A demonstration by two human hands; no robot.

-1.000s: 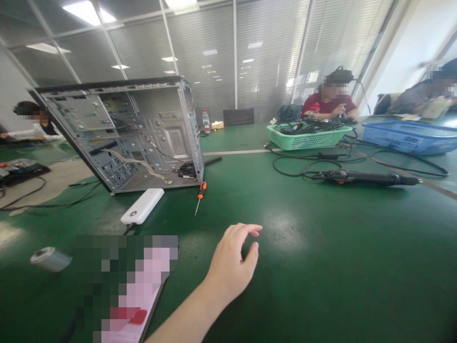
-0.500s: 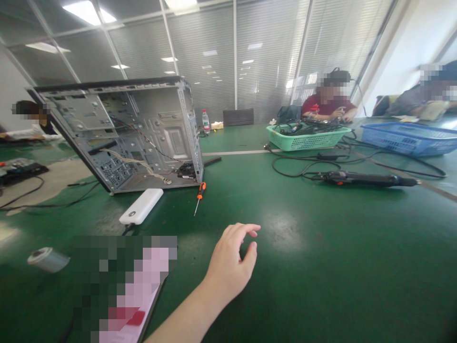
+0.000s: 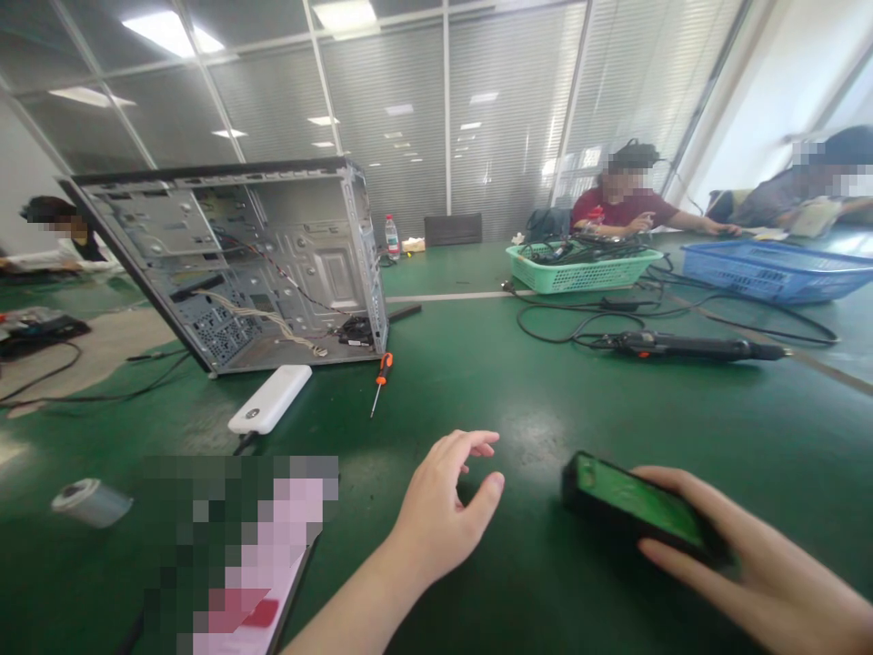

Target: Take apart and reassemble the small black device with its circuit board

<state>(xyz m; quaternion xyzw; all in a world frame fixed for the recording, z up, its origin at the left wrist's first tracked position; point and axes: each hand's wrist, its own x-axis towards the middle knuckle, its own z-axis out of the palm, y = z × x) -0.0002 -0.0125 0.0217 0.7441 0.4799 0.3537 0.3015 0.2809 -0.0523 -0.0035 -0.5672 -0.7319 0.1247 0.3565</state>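
Observation:
My left hand (image 3: 443, 509) hovers just above the green table (image 3: 532, 382) in the near middle, fingers loosely curled and apart, holding nothing. My right hand (image 3: 750, 564) reaches in from the lower right and grips a black phone (image 3: 631, 505) with a lit green screen, held flat just over the table. An open grey computer case (image 3: 265, 264) stands tilted at the left rear. A small orange-handled screwdriver (image 3: 379, 382) and a white power bank (image 3: 271, 398) lie in front of it.
A roll of tape (image 3: 92, 502) lies at the near left beside a blurred-out patch. A black electric screwdriver (image 3: 688, 346) with cables lies at the right. Behind it stand a green basket (image 3: 579, 266) and a blue basket (image 3: 770, 268). Other people sit at the far edges.
My right hand has come into view from the lower right with the phone in it. My left hand has barely moved. The view has tipped down slightly.

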